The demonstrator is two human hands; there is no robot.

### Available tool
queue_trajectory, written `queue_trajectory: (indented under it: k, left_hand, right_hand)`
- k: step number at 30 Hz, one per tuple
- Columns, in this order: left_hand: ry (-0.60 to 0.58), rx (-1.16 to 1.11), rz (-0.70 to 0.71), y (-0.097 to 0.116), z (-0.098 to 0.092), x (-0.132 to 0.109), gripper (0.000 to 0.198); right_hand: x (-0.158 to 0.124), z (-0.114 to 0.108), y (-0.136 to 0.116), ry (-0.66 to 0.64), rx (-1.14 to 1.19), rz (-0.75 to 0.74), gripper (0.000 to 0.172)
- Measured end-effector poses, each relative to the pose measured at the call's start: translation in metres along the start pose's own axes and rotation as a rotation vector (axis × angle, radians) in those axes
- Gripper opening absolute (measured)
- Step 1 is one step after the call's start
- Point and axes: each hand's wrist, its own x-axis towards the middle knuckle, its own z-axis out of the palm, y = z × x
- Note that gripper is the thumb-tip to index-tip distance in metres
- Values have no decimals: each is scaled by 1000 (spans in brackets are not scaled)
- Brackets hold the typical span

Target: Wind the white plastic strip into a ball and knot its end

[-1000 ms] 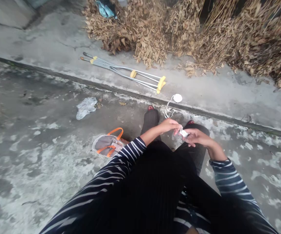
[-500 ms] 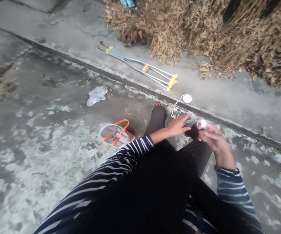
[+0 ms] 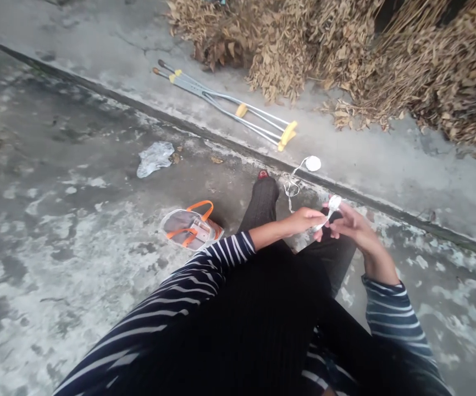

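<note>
White cord (image 3: 335, 202) is looped in a small bundle at the fingertips of my right hand (image 3: 357, 228), whose fingers are bent around it. My left hand (image 3: 304, 221) pinches a length of the same cord just below that bundle, so the piece between the hands runs straight. From near my left hand a loose strand (image 3: 291, 190) trails over the ground to a round white ball of cord (image 3: 313, 163), which lies on the raised concrete edge. Exactly how the loops sit on my right fingers is too small to tell.
A pair of crutches (image 3: 221, 104) with yellow pads lies on the concrete beyond. To the left are an open bag (image 3: 172, 224) with orange handles and a crumpled clear plastic bag (image 3: 154, 158). Dry leaves (image 3: 287, 49) pile up at the back. My legs are below my hands.
My left hand has gone from spread fingers to a pinch on the cord, close to my right hand. The cord bundle in my right hand has shifted slightly left and up.
</note>
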Motion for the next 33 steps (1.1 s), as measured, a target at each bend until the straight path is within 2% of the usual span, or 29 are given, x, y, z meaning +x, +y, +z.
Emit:
queue_trajectory:
  k: [2, 4, 7, 8, 9, 11, 13, 14, 16, 18, 19, 20, 22, 24, 26, 27, 29, 31, 32, 33]
  left_hand:
    - [4, 37, -41, 12, -13, -1, 43]
    - [50, 92, -27, 24, -28, 1, 41]
    - [126, 228, 50, 31, -42, 10, 36]
    - [137, 251, 67, 30, -42, 13, 35]
    - [139, 253, 76, 28, -42, 15, 35]
    - [116, 224, 63, 24, -37, 17, 35]
    - [88, 211, 35, 22, -34, 16, 35]
    - [91, 223, 27, 23, -34, 16, 33]
    - [118, 261, 19, 28, -36, 16, 31]
    - [128, 286, 19, 32, -38, 16, 33]
    - [122, 276, 20, 32, -38, 16, 35]
    - [115, 248, 22, 31, -38, 16, 38]
    - [109, 197, 23, 26, -34, 16, 45]
    - [86, 216, 1, 22, -31, 15, 47]
    - [54, 258, -11, 21, -31, 15, 48]
    - [48, 267, -7, 23, -32, 16, 47]
    - [55, 267, 13, 28, -35, 18, 46]
    - [65, 269, 33, 33, -36, 21, 45]
    - [61, 268, 39, 34, -35, 22, 46]
    - [57, 261, 45, 35, -33, 23, 47]
  right_hand:
    - [3, -1, 8, 16, -189, 75, 80]
    - [1, 0, 12, -82, -264, 138, 75]
    - [-4, 4, 7, -352, -35, 75, 68]
    - [-5, 5, 3, -379, 88, 8, 69]
    - [-5, 6, 0, -349, 192, -60, 72]
    - [-2, 6, -4, -192, 267, -136, 79]
    - [2, 6, -5, -53, 126, -76, 81]
    - [4, 6, -3, -47, 18, -13, 80]
    - [4, 6, -1, -195, -116, 89, 76]
    - [2, 4, 0, -410, -35, 73, 70]
    - [0, 3, -1, -468, 69, 18, 69]
    - [-1, 1, -2, -462, 179, -51, 71]
    - [-1, -2, -3, -310, 310, -150, 80]
    - [2, -4, 0, -133, 241, -124, 92]
    - [5, -5, 6, -57, 22, 5, 93]
    - [5, -4, 10, -87, -79, 71, 90]
    - [2, -2, 15, -256, -139, 134, 78]
    - [-3, -1, 14, -435, 29, 55, 65]
    - [-6, -1, 12, -470, 157, -27, 63]
    - [-7, -2, 9, -448, 276, -114, 64]
